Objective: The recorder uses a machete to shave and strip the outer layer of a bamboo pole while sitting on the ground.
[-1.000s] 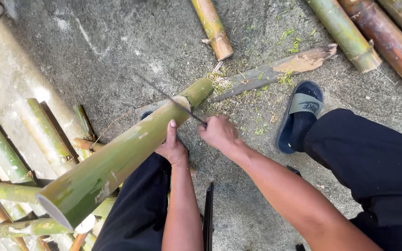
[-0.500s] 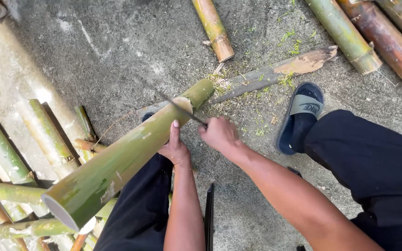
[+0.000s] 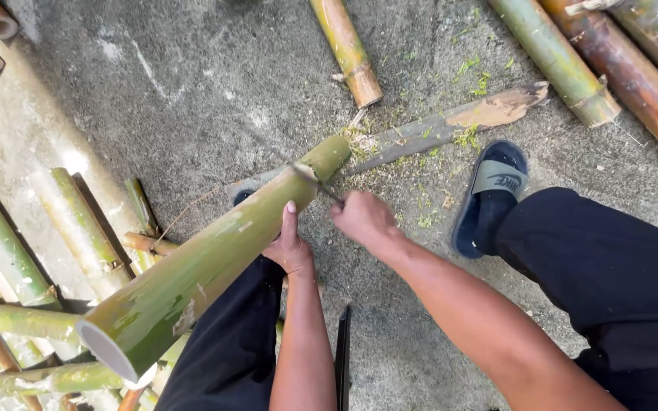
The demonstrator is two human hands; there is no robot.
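A bamboo pole (image 3: 215, 259) slants across the concrete floor (image 3: 192, 91), its far end resting on a split bamboo slab (image 3: 451, 125); a sandal (image 3: 491, 198) lies right of the pole, stacked bamboo poles (image 3: 32, 243) left.

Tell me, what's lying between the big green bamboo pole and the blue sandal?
In the head view, the right hand gripping a knife, plus green shavings scattered on the concrete.

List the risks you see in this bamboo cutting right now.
1. The left hand braces the bamboo pole right beside the blade; a slip could likely cut its fingers.
2. The right hand swings the blade above the person's own legs, and the foot wears only an open sandal.
3. The pole's far end rests on a flat slat amid loose shavings, so it might roll or skid under a blow.
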